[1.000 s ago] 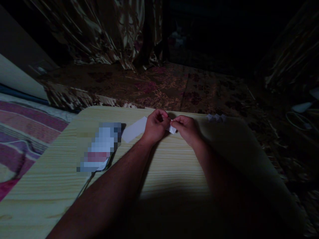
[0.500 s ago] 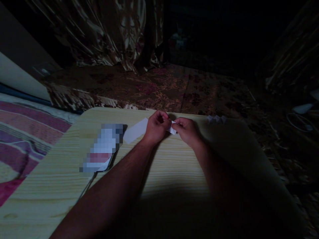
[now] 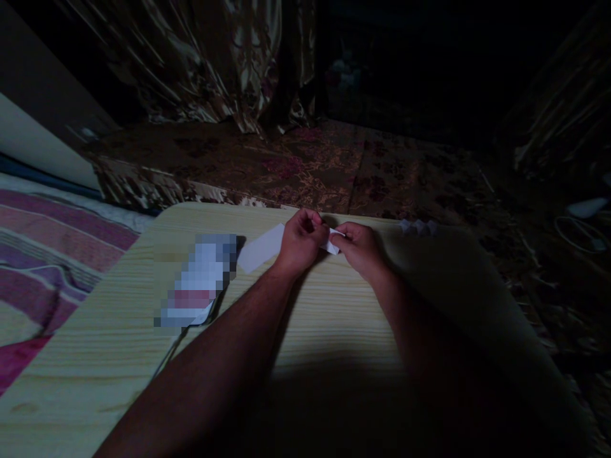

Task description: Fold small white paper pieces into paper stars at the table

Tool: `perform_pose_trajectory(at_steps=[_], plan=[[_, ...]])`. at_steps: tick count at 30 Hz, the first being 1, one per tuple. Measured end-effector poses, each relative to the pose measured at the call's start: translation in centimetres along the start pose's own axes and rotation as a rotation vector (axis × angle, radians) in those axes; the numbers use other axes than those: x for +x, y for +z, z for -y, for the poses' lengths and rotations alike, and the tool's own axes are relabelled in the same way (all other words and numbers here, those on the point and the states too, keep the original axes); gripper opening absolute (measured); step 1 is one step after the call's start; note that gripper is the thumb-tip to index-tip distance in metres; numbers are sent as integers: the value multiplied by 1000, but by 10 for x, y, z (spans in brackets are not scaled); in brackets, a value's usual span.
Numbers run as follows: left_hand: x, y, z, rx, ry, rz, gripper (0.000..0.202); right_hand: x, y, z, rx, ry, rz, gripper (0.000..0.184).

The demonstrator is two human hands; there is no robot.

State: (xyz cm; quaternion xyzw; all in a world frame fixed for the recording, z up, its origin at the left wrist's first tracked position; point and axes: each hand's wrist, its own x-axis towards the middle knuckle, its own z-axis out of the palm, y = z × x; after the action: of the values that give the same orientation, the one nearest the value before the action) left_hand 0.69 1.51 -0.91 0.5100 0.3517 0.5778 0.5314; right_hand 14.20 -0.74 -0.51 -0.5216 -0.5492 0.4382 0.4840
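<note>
A small white piece of folded paper (image 3: 333, 243) is pinched between my two hands near the far edge of the table. My left hand (image 3: 303, 240) is closed on its left side, with the fingers curled. From the right, the thumb and fingers of my right hand (image 3: 359, 245) grip the other side. My hands cover much of the paper, so its full shape is hidden. A flat white paper strip (image 3: 261, 248) lies just left of my left hand, partly behind it.
A pixelated phone-like device (image 3: 198, 280) with a cable (image 3: 168, 356) lies on the wooden table (image 3: 334, 318) at left. Several small folded paper pieces (image 3: 418, 228) stand at the far right. A striped bed cover (image 3: 42, 254) is at left; a patterned cloth-covered ledge (image 3: 286, 165) runs behind.
The view has shifted slightly. My hands keep nearly the same grip on the folded paper, with the right fingers a little changed in position.
</note>
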Motion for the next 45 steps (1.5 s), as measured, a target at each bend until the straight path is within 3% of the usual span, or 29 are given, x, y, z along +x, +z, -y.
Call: perform_pose_trajectory(at_steps=[9,15,21,24,29,40,45], plan=[[-1,2,-3,11,31,-8,21,-1,-1,-1,-41,-32,-7,13],[-1,2,-2,32,15,-6,17,0,0,0,150,32,-45,15],[-2,3,-5,-15,-73,12,22,-1,-1,2,188,42,-51,14],[-2,2,-8,7,-118,39,15,-1,-2,2,187,34,-53,16],[-2,1,-9,115,-117,120,10,0,-3,-1,160,12,-32,15],[3,-1,-3,103,-134,111,1,-10,-1,6,-142,-145,-82,11],[2,1,-4,142,-131,116,5,-8,-3,3,-156,-147,-88,13]])
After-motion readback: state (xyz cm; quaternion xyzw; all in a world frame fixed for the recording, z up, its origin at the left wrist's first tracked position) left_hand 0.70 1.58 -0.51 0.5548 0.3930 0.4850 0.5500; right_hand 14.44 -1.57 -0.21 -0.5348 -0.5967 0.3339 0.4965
